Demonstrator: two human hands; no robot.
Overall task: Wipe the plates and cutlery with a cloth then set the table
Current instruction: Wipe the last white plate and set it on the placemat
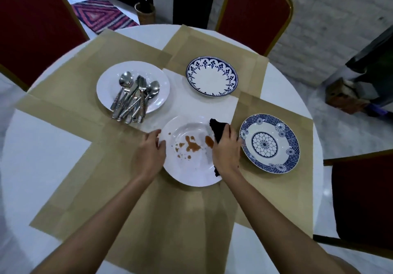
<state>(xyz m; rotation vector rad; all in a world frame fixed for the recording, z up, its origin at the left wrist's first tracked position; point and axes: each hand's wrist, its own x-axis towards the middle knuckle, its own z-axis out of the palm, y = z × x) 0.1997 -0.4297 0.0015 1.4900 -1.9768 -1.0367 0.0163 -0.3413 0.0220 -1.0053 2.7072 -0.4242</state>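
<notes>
- The stained white plate (191, 172) sits right before me on a tan placemat (170, 220), with orange-brown smears across its well.
- My right hand (226, 152) grips the dark cloth (218, 128) on the plate's right rim. The cloth's long axis runs away from me, its far end poking past my fingers.
- My left hand (151, 150) holds the left rim, thumb on top.
- The cutlery (134, 97) lies bundled on a plain white plate (161, 75) far-left, handles pointing toward me and overhanging its near rim.
- Two blue-patterned plates: one far (212, 75), one just right (270, 144).
</notes>
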